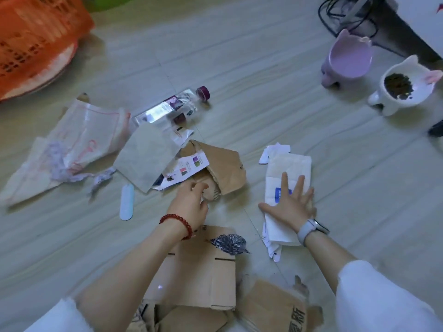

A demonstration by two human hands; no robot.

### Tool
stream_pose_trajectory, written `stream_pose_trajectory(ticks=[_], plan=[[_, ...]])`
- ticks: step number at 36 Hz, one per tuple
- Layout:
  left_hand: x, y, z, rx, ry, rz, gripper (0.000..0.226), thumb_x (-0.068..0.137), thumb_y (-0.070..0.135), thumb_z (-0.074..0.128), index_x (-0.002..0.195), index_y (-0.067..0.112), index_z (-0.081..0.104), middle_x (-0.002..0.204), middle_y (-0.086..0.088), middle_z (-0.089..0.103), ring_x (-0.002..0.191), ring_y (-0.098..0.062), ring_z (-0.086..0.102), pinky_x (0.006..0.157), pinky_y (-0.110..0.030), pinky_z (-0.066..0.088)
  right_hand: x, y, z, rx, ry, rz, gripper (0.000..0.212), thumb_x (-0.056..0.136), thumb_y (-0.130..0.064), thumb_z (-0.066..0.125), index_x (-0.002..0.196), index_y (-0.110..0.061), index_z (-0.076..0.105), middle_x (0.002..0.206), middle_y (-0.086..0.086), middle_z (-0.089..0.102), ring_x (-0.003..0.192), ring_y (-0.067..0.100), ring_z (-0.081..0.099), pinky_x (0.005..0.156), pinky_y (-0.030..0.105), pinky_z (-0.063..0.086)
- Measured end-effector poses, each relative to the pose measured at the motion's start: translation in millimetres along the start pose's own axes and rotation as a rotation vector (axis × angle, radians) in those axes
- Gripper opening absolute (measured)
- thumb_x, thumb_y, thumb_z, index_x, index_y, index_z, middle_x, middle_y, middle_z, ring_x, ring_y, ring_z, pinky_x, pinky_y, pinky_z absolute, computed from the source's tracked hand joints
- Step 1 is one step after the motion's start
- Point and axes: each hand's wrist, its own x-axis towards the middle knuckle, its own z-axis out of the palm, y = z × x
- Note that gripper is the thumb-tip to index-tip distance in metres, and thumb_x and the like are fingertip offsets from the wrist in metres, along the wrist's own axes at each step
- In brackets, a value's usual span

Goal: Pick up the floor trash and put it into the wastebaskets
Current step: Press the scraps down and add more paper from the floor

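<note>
Trash lies scattered on the pale floor. My right hand (pixel 291 202), fingers spread straight, presses flat on a white paper packet (pixel 286 173) with a blue mark. My left hand (pixel 190 201), with a red bead bracelet, has curled fingers at the near edge of a crumpled brown cardboard piece (pixel 224 168); whether it grips it is unclear. Further left lie a printed leaflet (pixel 189 167), a grey-white sheet (pixel 146 155), a clear plastic bag (pixel 79 144) and an empty plastic bottle (pixel 167 107) with a purple cap. An orange wastebasket (pixel 36 37) stands at the far left.
Flattened cardboard boxes (pixel 199 271) lie near my arms, one carrying a crumpled foil scrap (pixel 229 243). A small light-blue oval item (pixel 127 202) lies left of my left hand. Two cat-shaped pet bowls, purple (pixel 347 58) and white (pixel 405 89), stand at the right, with cables behind them.
</note>
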Motion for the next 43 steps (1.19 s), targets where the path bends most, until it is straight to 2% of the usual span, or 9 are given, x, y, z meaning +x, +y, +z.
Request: stream_pose_trajectory(ticks=[5, 9, 15, 21, 25, 28, 32, 37, 43], plan=[[0, 11, -6, -0.021, 0.018, 0.113, 0.038, 0.087, 0.013, 0.053, 0.125, 0.012, 0.050, 0.130, -0.011, 0.045, 0.117, -0.026, 0.046, 0.095, -0.031, 0.039, 1, -7, -9, 0.042, -0.002, -0.004, 0.083, 0.085, -0.035, 0.049, 0.147, -0.025, -0.005, 0.154, 0.017, -0.011, 0.138, 0.047, -0.004, 0.109, 0.054, 0.018], [3, 24, -21, -0.060, 0.017, 0.237, 0.046, 0.087, 0.021, 0.058, 0.130, 0.013, 0.045, 0.131, -0.006, 0.045, 0.120, -0.020, 0.044, 0.097, -0.022, 0.033, -14, -4, -37, 0.307, 0.084, -0.038, 0.068, 0.087, -0.004, 0.039, 0.147, -0.013, 0.009, 0.137, 0.024, 0.037, 0.121, 0.041, 0.041, 0.087, 0.036, 0.036], [10, 54, -35, -0.123, -0.087, 0.432, 0.104, 0.067, 0.044, 0.076, 0.141, 0.037, 0.003, 0.154, 0.005, 0.005, 0.142, -0.016, 0.009, 0.113, -0.028, 0.014, -48, -11, -76, 0.505, 0.339, -0.211, 0.029, 0.091, -0.009, 0.043, 0.119, -0.010, 0.050, 0.106, 0.014, 0.062, 0.098, 0.033, 0.054, 0.071, 0.031, 0.037], [10, 80, -47, -0.047, 0.009, 0.500, 0.137, 0.043, 0.070, 0.072, 0.143, 0.030, -0.012, 0.156, 0.006, 0.001, 0.144, -0.019, -0.003, 0.117, -0.048, 0.004, -96, -39, -93, 0.926, 0.118, -0.519, 0.008, 0.089, -0.011, 0.057, 0.091, -0.017, 0.062, 0.081, -0.002, 0.068, 0.077, 0.012, 0.063, 0.073, 0.031, 0.048], [-3, 85, -43, -0.248, -0.031, 0.503, 0.114, 0.058, 0.041, 0.083, 0.144, 0.027, 0.010, 0.130, 0.009, 0.046, 0.129, -0.017, 0.036, 0.110, -0.040, 0.027, -110, -35, -79, 0.939, 0.184, -0.540, 0.015, 0.087, -0.012, 0.059, 0.085, -0.026, 0.065, 0.079, -0.015, 0.064, 0.076, 0.003, 0.059, 0.072, 0.021, 0.047], [-17, 85, -30, -0.333, -0.086, 0.502, 0.083, 0.068, 0.030, 0.078, 0.135, 0.026, 0.030, 0.111, 0.011, 0.052, 0.105, -0.012, 0.054, 0.086, -0.026, 0.044, -119, -30, -67, 0.817, 0.297, -0.499, 0.013, 0.085, -0.017, 0.063, 0.095, -0.016, 0.070, 0.089, -0.008, 0.055, 0.075, -0.001, 0.049, 0.075, 0.007, 0.038], [-25, 90, -12, -0.214, -0.022, 0.514, 0.054, 0.077, 0.033, 0.066, 0.124, 0.022, 0.042, 0.103, -0.002, 0.061, 0.092, -0.024, 0.059, 0.076, -0.040, 0.050, -125, -10, -54, 0.703, 0.625, -0.570, 0.029, 0.083, -0.030, 0.056, 0.086, -0.004, 0.068, 0.085, -0.003, 0.055, 0.081, 0.009, 0.049, 0.076, 0.010, 0.039], [-23, 84, -1, -0.223, 0.013, 0.415, 0.046, 0.082, 0.026, 0.062, 0.122, 0.016, 0.042, 0.101, -0.004, 0.058, 0.089, -0.028, 0.057, 0.076, -0.042, 0.049, -105, 70, -29, 0.753, 0.835, -0.026, 0.017, 0.087, -0.016, 0.052, 0.102, -0.013, 0.059, 0.105, -0.001, 0.054, 0.105, 0.023, 0.050, 0.091, 0.037, 0.043], [-19, 80, 4, -0.214, 0.071, 0.330, 0.043, 0.081, 0.024, 0.062, 0.118, 0.017, 0.042, 0.094, 0.002, 0.053, 0.081, -0.021, 0.052, 0.066, -0.032, 0.042, -86, 162, 21, 0.293, 0.236, 0.480, 0.076, 0.082, -0.021, 0.052, 0.146, -0.034, 0.011, 0.156, 0.009, -0.005, 0.142, 0.035, -0.008, 0.109, 0.059, 0.006]])
